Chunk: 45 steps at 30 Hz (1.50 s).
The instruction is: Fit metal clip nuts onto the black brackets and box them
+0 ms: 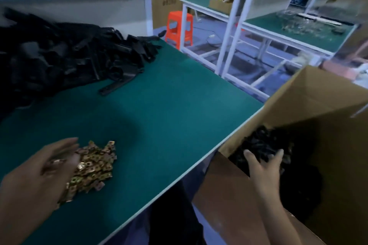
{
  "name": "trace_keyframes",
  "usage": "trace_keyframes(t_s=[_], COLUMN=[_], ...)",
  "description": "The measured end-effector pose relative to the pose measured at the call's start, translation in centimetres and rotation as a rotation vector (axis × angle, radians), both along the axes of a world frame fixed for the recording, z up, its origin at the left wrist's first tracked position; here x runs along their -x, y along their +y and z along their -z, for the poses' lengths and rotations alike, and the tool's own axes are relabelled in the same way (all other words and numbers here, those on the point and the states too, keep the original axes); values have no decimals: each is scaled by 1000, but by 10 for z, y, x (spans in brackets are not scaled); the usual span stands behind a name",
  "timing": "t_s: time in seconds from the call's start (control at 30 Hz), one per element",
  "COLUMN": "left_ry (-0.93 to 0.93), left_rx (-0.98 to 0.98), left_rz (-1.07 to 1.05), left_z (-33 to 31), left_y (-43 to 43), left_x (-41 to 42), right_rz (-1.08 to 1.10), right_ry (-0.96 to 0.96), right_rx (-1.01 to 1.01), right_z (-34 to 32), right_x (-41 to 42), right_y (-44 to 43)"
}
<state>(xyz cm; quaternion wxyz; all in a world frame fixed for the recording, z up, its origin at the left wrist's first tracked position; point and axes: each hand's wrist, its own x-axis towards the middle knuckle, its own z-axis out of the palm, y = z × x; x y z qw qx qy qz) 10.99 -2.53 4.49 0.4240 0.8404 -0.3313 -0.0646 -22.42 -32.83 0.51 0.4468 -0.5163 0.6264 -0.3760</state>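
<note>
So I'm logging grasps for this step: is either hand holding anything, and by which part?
No clear hold. The left hand lies open over the clip nuts; the right hand, fingers spread, rests on brackets in the box.

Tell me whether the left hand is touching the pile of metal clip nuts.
Touching. The head view shows the left hand lying on the near edge of the clip nuts on the green table, fingers overlapping the pile with no gap.

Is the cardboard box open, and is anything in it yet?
Open: the cardboard box has its flaps up, with black brackets piled inside under the right hand.
</note>
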Motion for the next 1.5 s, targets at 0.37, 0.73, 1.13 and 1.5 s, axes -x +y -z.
trace_keyframes(t_s=[0.37,0.73,1.13,1.5], left_ry=[174,-77,-209,13], left_rx=[29,-153,-470,-300], left_rz=[-98,-127,-61,-144], left_z=[-35,-14,15,-3], left_y=[32,23,-66,-52], left_x=[14,-2,-55,-34], right_rz=[-1045,-1252,-1093,-780], right_ry=[212,1023,378,-454], right_rx=[404,436,128,-119], right_z=[-56,-46,-40,-18], right_x=[-288,-460,-296,-215], right_y=[35,1,-12,92])
